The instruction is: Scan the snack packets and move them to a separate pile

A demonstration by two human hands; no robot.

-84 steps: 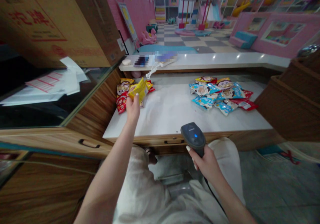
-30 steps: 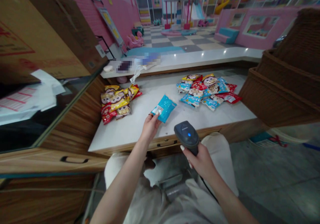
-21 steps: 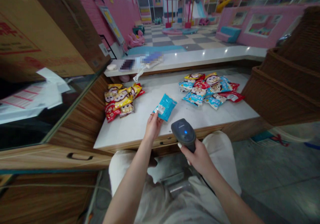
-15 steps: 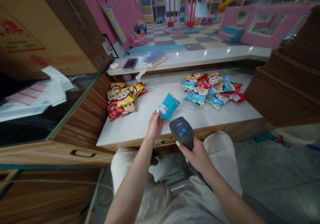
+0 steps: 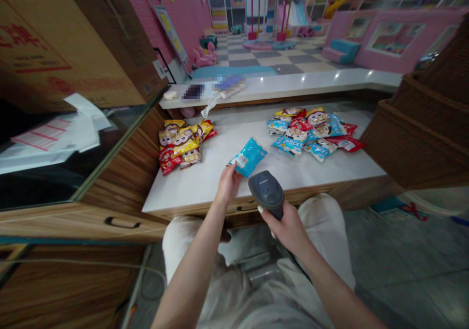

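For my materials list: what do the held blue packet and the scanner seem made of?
Blue packet: probably thin plastic film, glossy, judging by its bright highlights and crinkled surface.
Scanner: likely hard plastic, dark grey, fairly matte, given its smooth body and soft sheen.

table (image 5: 194,187), white top, wood-grain front, centre of frame. on it: one heap of yellow and red snack bags (image 5: 183,143), left of centre; one heap of blue, red and yellow snack bags (image 5: 315,133), right of centre.
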